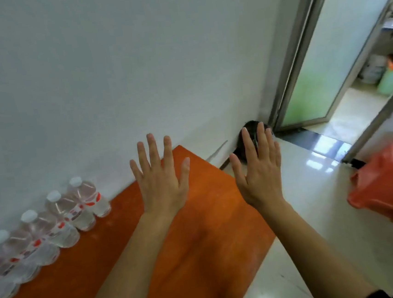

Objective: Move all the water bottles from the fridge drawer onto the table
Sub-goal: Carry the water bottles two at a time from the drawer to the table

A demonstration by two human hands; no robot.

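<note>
Four water bottles (pixel 77 215) stand upright in a row along the back edge of the table (pixel 198 232), against the wall and toward its left end; a fifth may be cut off there. The left hand (pixel 161 176) and right hand (pixel 258 169) hover with fingers spread flat, holding nothing. The fridge drawer is out of view, so I cannot tell what is left, though the job looks far along
</note>
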